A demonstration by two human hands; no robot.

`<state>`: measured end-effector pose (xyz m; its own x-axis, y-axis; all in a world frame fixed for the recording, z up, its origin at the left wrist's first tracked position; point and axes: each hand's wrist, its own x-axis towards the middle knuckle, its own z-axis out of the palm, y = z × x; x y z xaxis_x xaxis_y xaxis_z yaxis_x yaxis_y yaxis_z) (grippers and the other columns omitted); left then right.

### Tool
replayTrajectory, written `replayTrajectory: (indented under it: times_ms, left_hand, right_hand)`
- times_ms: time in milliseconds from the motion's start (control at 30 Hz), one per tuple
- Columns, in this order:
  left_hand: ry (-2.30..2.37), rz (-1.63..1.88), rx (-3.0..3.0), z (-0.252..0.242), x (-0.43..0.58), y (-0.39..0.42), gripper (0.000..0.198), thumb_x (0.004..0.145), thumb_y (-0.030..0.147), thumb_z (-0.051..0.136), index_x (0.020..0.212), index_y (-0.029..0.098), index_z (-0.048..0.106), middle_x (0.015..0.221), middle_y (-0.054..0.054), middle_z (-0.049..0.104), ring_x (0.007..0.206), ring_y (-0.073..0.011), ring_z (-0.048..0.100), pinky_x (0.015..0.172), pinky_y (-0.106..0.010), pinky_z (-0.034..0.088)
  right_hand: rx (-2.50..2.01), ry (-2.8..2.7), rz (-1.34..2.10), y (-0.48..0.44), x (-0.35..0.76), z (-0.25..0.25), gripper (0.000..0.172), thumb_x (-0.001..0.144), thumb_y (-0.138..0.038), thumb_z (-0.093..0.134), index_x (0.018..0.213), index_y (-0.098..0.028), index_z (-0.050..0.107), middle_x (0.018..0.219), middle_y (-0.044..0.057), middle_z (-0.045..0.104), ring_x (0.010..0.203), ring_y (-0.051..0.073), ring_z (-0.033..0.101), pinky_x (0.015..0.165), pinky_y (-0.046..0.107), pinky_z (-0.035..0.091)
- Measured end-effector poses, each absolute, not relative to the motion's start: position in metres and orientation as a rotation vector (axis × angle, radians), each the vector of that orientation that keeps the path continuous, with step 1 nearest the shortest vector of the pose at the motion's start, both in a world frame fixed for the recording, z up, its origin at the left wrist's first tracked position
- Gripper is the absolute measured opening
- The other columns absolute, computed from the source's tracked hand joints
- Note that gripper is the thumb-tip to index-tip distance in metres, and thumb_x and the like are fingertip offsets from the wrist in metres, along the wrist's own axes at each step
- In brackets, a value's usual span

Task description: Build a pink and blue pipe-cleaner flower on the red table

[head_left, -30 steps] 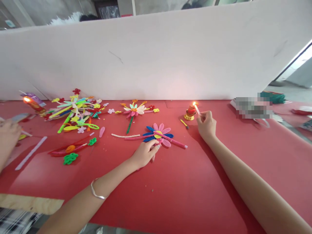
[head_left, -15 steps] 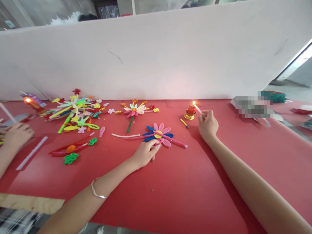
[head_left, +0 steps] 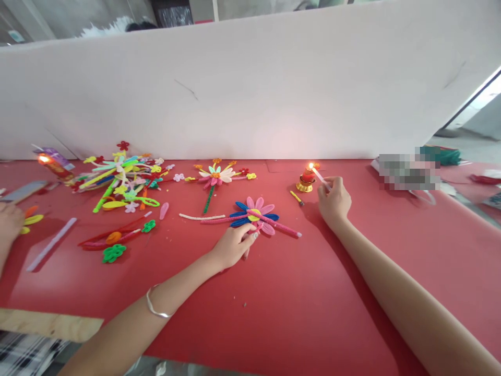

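My right hand (head_left: 334, 198) pinches a pale glue stick (head_left: 321, 179). The stick's tip is in the flame of a small red candle (head_left: 308, 175), which stands in a gold holder (head_left: 305, 187). My left hand (head_left: 235, 245) is closed on a short pink pipe cleaner piece (head_left: 259, 226), partly hidden by the fingers. It rests at the lower edge of a pipe cleaner flower (head_left: 270, 210) with pink and blue petals and a yellow centre. A long pink pipe cleaner (head_left: 282, 227) lies across this flower. Between flower and candle lies a short yellow stick (head_left: 296, 197) with a dark end.
A finished-looking flower (head_left: 215, 177) lies behind, with a heap of colourful pipe cleaner pieces (head_left: 121, 177) to its left. Another lit candle (head_left: 55, 167) leans at far left, near a co-worker's hand (head_left: 10, 222). A pale lilac strip (head_left: 50, 245) and green shapes (head_left: 114, 253) lie nearby.
The co-worker's hand has moved left and down, uncovering orange and yellow petals, and its white stick is out of sight. My hands have barely moved.
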<state>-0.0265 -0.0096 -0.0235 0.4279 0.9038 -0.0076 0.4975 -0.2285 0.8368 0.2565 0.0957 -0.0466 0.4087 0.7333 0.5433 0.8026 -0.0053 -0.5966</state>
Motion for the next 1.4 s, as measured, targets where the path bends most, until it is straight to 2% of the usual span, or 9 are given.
replayTrajectory:
  times_ms: [333,667,1167,1400]
  left_hand:
    - [1.192,0.635,1.869,-0.0231,-0.0263,-0.0099,0.026,0.089,0.04,0.038,0.092,0.018,0.053,0.041,0.008,0.048,0.038,-0.0096,0.049,0.046,-0.02,0.037]
    - [1.194,0.638,1.875,-0.0236,-0.0267,-0.0096,0.026,0.089,0.04,0.039,0.091,0.018,0.053,0.042,0.007,0.049,0.039,-0.0096,0.049,0.047,-0.02,0.038]
    - [1.198,0.621,1.88,-0.0219,-0.0264,-0.0102,0.027,0.089,0.041,0.038,0.091,0.018,0.053,0.042,0.008,0.048,0.039,-0.01,0.05,0.048,-0.021,0.038]
    - [1.197,0.621,1.885,-0.023,-0.0263,-0.0094,0.026,0.089,0.04,0.039,0.091,0.018,0.053,0.041,0.007,0.049,0.039,-0.0102,0.049,0.048,-0.02,0.038]
  right_hand:
    - [-1.735,-1.378,-0.137,0.0951,0.2564,-0.048,0.021,0.081,-0.03,0.042,0.095,-0.02,0.053,0.087,0.004,0.062,0.065,0.015,0.051,0.056,0.027,0.029]
    - [-1.732,-1.347,-0.142,0.0974,0.2589,-0.0511,0.023,0.081,-0.032,0.041,0.097,-0.021,0.053,0.083,0.004,0.061,0.067,0.017,0.051,0.062,0.03,0.033]
    - [-1.728,-1.358,-0.074,0.0942,0.2547,-0.0456,0.023,0.077,-0.029,0.043,0.096,-0.021,0.054,0.081,0.004,0.061,0.063,0.016,0.048,0.056,0.027,0.03]
    - [-1.734,-1.415,-0.121,0.0953,0.2551,-0.0468,0.022,0.078,-0.026,0.042,0.096,-0.021,0.053,0.088,0.004,0.062,0.068,0.017,0.052,0.055,0.026,0.028]
